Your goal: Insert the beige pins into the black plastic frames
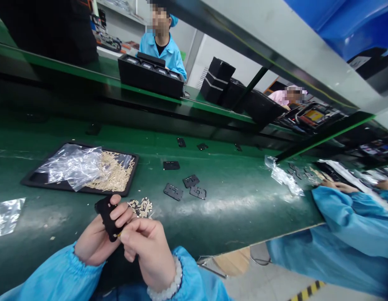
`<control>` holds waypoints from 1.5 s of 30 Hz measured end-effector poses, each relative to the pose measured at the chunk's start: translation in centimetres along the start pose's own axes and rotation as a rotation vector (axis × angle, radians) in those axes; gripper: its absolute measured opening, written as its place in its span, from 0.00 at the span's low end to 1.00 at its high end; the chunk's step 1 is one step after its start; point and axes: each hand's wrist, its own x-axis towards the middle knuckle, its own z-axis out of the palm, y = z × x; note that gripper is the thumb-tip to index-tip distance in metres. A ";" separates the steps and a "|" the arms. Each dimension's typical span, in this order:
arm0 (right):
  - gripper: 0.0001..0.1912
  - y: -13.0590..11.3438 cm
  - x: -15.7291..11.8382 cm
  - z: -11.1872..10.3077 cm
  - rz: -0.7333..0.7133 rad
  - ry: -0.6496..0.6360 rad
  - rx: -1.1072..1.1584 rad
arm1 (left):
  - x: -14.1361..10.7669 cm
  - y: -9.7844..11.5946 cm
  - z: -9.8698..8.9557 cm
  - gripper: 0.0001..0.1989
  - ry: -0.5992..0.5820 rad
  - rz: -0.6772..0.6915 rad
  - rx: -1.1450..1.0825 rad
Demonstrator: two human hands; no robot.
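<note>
My left hand (101, 238) wraps round a small black plastic part (106, 213), holding it tilted above the near edge of the bench. Against the lower end of that part, my right hand (142, 240) pinches a thin yellowish piece (118, 235) between thumb and forefinger. Most of the piece is hidden by the fingertips. Just beyond my hands lies a small heap of cream and black bits (143, 207). A black tray (131, 171) farther back holds many small cream strips (114, 171) and crumpled clear plastic bags (75, 165).
Several flat black plates (173, 191) are scattered over the green bench (225, 217). A clear bag (7, 215) lies at the left, another bag (284, 177) at the right. A co-worker's blue sleeve (338, 209) reaches in from the right. A black box (150, 77) stands on the shelf opposite.
</note>
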 end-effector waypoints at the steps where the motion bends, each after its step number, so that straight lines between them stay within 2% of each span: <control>1: 0.11 0.0 0.0 0.0 -0.005 0.013 -0.010 | 0.0 0.0 -0.1 0.21 -0.009 0.003 -0.001; 5: 0.10 0.1 0.1 -0.1 -0.009 0.037 -0.046 | 0.1 -0.1 -0.3 0.20 -0.020 0.021 0.007; 10: 0.11 0.4 0.2 -0.1 -0.015 0.049 -0.084 | 0.0 0.0 0.2 0.23 0.044 0.039 0.053; 16: 0.08 0.0 0.1 0.2 -0.132 0.095 -0.231 | -0.4 0.0 1.0 0.24 0.113 0.079 0.158; 20: 0.08 -0.4 0.0 0.2 -0.185 0.104 -0.327 | -0.5 0.2 1.1 0.24 0.213 0.132 0.263; 26: 0.07 -0.7 -0.2 -0.1 -0.263 0.114 -0.405 | -0.5 0.5 1.2 0.30 0.432 0.157 0.392; 36: 0.06 -0.4 -0.7 -0.5 -0.553 0.139 -0.553 | -1.1 0.0 2.2 0.32 0.579 0.230 0.432; 45: 0.07 0.0 -1.2 -0.7 -0.763 0.153 -0.656 | -1.7 -0.3 1.8 0.28 0.565 0.328 0.500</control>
